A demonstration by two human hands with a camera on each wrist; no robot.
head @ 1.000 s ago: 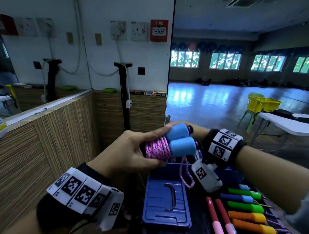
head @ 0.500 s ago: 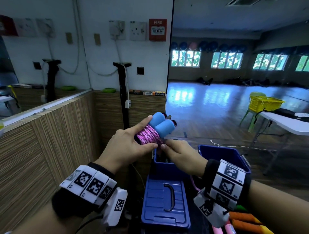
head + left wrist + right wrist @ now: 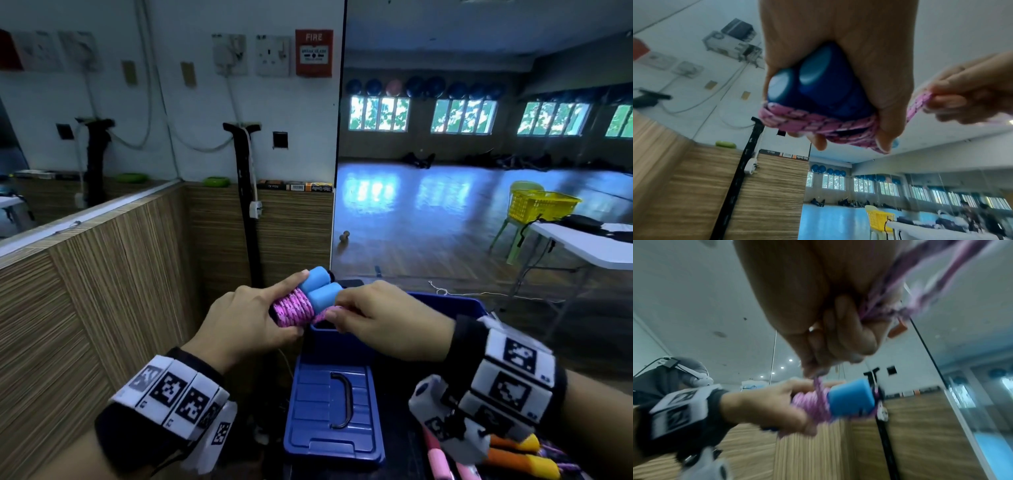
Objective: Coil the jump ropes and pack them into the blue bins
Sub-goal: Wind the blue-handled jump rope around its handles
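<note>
A pink jump rope (image 3: 294, 307) is wound round its two blue foam handles (image 3: 320, 289), held up in front of me. My left hand (image 3: 246, 318) grips the bundle, fingers and thumb curled round the coils (image 3: 818, 125) and the handles (image 3: 818, 81). My right hand (image 3: 373, 318) pinches the loose rope end (image 3: 918, 104) just right of the bundle, seen again as the rope end (image 3: 819, 386) beside the blue handle (image 3: 851, 400). Below the hands stands an open blue bin (image 3: 459, 303). Its inside is hidden by my right hand.
A blue bin lid (image 3: 334, 411) with a black handle lies in front of the bin. More ropes with orange and yellow handles (image 3: 520, 459) and pink handles (image 3: 440, 469) lie at the lower right. A wood-panelled wall (image 3: 85, 308) runs along the left. A white table (image 3: 589, 243) stands at far right.
The bundle has come down lower, towards the bin. My right hand came from behind the bundle to its right side and now pinches the rope end close to the coils.
</note>
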